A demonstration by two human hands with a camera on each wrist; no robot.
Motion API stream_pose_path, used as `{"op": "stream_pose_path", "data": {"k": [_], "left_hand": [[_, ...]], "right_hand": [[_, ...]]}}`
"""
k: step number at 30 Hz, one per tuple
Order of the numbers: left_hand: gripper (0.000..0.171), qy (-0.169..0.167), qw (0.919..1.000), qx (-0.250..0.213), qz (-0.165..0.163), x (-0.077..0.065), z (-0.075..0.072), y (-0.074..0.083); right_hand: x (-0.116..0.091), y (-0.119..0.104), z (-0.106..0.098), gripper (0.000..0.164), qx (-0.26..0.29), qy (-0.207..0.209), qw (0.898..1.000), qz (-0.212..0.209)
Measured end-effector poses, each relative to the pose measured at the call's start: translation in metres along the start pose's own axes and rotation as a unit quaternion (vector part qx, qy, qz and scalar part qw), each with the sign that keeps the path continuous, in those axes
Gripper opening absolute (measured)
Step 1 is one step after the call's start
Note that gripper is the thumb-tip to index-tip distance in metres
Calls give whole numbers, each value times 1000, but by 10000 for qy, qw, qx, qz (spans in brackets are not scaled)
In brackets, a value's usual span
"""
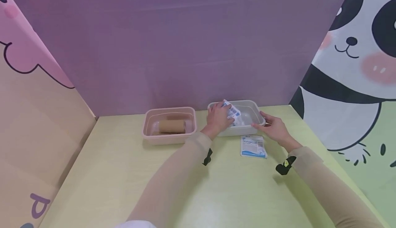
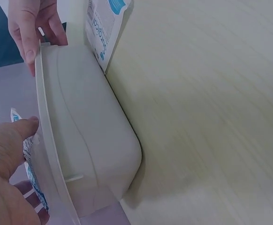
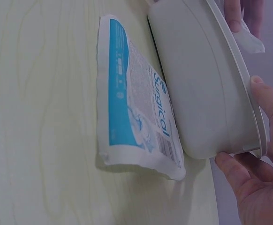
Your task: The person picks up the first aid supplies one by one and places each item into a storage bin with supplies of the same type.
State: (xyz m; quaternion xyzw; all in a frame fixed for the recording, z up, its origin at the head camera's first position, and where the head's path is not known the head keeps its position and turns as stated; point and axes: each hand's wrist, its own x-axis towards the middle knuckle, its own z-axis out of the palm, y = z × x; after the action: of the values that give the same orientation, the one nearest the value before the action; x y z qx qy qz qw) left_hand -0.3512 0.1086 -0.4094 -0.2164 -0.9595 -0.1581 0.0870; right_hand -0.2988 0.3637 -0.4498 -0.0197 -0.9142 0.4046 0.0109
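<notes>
A light grey plastic bin (image 1: pixel 239 130) stands at the back of the table. My left hand (image 1: pixel 218 118) reaches over its left side and holds a white-and-blue packet (image 1: pixel 234 114) between thumb and fingers, within the rim. In the left wrist view the packet (image 2: pixel 29 168) shows partly behind that hand (image 2: pixel 5 159). At the bin's right front corner my right hand (image 1: pixel 274 129) grips the rim, thumb on top and fingers below it. A flat packet printed "Surgical" (image 1: pixel 253 146) lies on the table right in front of the bin; the right wrist view shows this packet (image 3: pixel 136 103) close against the bin's base.
Left of the grey bin stands a pink bin (image 1: pixel 168 139) with a brown cylinder (image 1: pixel 171 126) lying in it. A purple panel (image 1: pixel 185 49) rises behind the table (image 1: pixel 216 193), and printed side panels flank it.
</notes>
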Motion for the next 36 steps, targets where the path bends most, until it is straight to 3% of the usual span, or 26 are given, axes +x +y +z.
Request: {"op": "stream_pose_path", "data": {"k": [6,11,16,24,31,36], "left_hand": [[62,-52,10000,5,-61,1,0,1],[77,-116,9998,48,-179,1,2,0],[81,32,9999,10,-157,1,3,0],[76,327,9992,-147,163,-3,-4,3],[70,461,9955,-485,665,-23,-14,18],[72,448,9919,-686,970,-36,-12,28]], "right_hand": [[0,1,0,101,-36,-3,10000,20],[0,0,2,99,-60,-1,10000,-45],[0,-2,1,98,-138,51,9998,-99],[0,-2,-1,98,-131,31,9998,-178],[1,-1,0,98,-102,28,9998,-178],[1,0,0,96,-219,71,9995,-228]]}}
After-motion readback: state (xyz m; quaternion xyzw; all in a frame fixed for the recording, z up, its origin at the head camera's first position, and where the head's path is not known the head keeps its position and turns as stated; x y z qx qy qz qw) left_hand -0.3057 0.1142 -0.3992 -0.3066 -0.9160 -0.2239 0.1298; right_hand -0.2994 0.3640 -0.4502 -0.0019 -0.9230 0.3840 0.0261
